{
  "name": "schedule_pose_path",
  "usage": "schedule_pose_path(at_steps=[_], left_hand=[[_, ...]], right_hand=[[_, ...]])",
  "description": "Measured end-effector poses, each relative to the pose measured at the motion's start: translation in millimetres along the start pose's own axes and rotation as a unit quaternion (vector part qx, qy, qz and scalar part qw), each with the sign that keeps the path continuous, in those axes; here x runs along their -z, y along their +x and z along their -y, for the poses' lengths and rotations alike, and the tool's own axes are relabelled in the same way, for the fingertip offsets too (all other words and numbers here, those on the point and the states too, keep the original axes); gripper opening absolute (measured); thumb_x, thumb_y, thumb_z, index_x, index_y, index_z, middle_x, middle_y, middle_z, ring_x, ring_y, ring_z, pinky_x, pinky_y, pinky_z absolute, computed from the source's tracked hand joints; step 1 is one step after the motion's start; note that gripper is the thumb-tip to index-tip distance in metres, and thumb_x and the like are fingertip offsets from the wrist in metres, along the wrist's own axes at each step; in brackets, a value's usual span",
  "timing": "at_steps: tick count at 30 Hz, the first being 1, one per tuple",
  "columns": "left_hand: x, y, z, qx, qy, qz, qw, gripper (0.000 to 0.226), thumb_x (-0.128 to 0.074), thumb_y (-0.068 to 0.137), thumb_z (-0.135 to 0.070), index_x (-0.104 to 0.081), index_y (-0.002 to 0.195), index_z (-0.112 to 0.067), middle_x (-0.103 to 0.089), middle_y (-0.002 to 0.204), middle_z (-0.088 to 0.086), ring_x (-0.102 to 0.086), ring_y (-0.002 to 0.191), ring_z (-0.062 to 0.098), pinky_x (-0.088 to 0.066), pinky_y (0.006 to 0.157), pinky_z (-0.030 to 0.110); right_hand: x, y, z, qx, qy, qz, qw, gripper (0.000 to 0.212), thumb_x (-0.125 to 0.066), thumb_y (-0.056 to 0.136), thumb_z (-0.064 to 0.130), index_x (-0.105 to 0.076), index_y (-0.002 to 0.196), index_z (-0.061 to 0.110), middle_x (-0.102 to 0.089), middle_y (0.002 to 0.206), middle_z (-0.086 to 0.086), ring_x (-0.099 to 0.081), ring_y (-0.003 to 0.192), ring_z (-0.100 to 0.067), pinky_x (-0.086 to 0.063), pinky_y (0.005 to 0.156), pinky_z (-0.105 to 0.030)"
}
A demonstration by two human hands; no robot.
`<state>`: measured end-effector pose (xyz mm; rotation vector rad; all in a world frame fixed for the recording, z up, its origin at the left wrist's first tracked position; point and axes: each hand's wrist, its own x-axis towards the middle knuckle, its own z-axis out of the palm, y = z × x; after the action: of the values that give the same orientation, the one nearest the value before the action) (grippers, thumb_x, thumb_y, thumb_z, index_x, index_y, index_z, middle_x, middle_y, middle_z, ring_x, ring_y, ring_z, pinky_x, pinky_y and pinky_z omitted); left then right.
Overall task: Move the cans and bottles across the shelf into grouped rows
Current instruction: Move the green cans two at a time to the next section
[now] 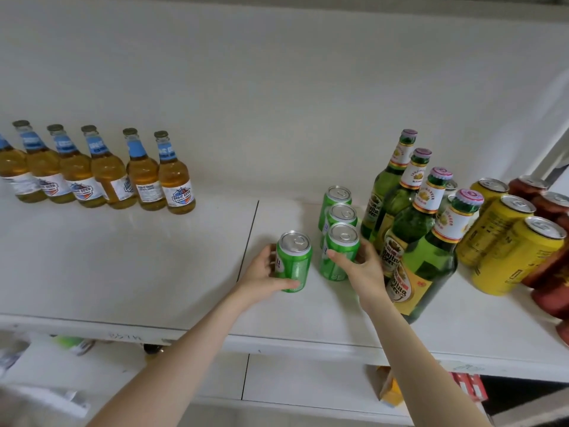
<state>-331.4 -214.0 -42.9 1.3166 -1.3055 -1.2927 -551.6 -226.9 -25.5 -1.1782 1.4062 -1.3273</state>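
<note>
My left hand (265, 274) grips a green can (295, 264) standing apart on the white shelf (129, 272), just right of the shelf's seam. My right hand (361, 269) curls round the nearest can (340, 252) of a short row of three green cans (338, 211). Right of that row stand several green glass bottles (409, 223) with pink caps, close against my right wrist. Further right are three yellow cans (511, 254) and some red cans (551, 204).
A row of several amber bottles with blue labels (107, 174) lines the back left of the shelf. The white back wall (277, 103) rises behind. A lower shelf (308, 383) holds packets, with an orange pack (389, 389) at the right.
</note>
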Motion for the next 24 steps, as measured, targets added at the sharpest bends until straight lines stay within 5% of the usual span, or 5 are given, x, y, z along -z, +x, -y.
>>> schedule_pose_path(at_steps=[3,9,12,18,24], left_hand=[[2.9,-1.8,-1.3,-0.002,0.009,0.006,1.000,0.073,-0.088,0.053,-0.005,-0.054,0.115,-0.020,-0.068,0.120,0.009,-0.066,0.111,0.020,-0.054,0.096,0.036],[14.6,-0.1,-0.4,-0.021,0.096,0.016,0.995,0.074,-0.092,0.059,0.000,-0.058,0.124,-0.009,-0.069,0.122,0.007,-0.065,0.112,0.019,-0.051,0.089,0.016],[12.7,-4.1,-1.0,-0.029,0.114,0.008,0.993,0.074,-0.094,0.057,-0.006,-0.059,0.122,-0.012,-0.070,0.118,0.005,-0.066,0.110,0.018,-0.052,0.091,0.022],[0.5,-21.6,-1.0,-0.038,0.132,0.021,0.990,0.075,-0.095,0.056,-0.009,-0.060,0.122,-0.012,-0.071,0.117,0.003,-0.066,0.109,0.018,-0.052,0.096,0.031],[-20.6,-44.0,-3.3,-0.046,0.143,0.048,0.987,0.072,-0.095,0.057,-0.010,-0.061,0.121,-0.012,-0.071,0.116,0.001,-0.066,0.108,0.014,-0.052,0.092,0.023]], right_hand=[[1.2,-7.5,-5.7,-0.009,0.008,-0.007,1.000,0.053,-0.089,0.068,0.030,-0.060,0.111,0.035,-0.068,0.108,0.020,-0.062,0.100,0.006,-0.049,0.087,-0.024],[7.1,-36.6,-15.7,-0.014,0.012,-0.051,0.999,0.053,-0.086,0.074,0.026,-0.056,0.117,0.022,-0.066,0.118,-0.004,-0.062,0.111,-0.017,-0.050,0.098,-0.035],[9.6,-50.7,-16.8,-0.002,-0.004,-0.061,0.998,0.052,-0.087,0.073,0.026,-0.061,0.116,0.013,-0.067,0.114,-0.006,-0.063,0.108,-0.021,-0.051,0.099,-0.040],[10.9,-70.2,-11.0,0.037,-0.024,0.014,0.999,0.051,-0.087,0.073,0.032,-0.063,0.116,0.019,-0.068,0.105,0.001,-0.066,0.101,-0.017,-0.054,0.086,-0.028],[9.6,-84.3,0.4,0.058,-0.020,0.059,0.996,0.056,-0.088,0.071,0.027,-0.064,0.122,0.020,-0.070,0.109,0.001,-0.066,0.104,-0.015,-0.055,0.089,-0.029]])
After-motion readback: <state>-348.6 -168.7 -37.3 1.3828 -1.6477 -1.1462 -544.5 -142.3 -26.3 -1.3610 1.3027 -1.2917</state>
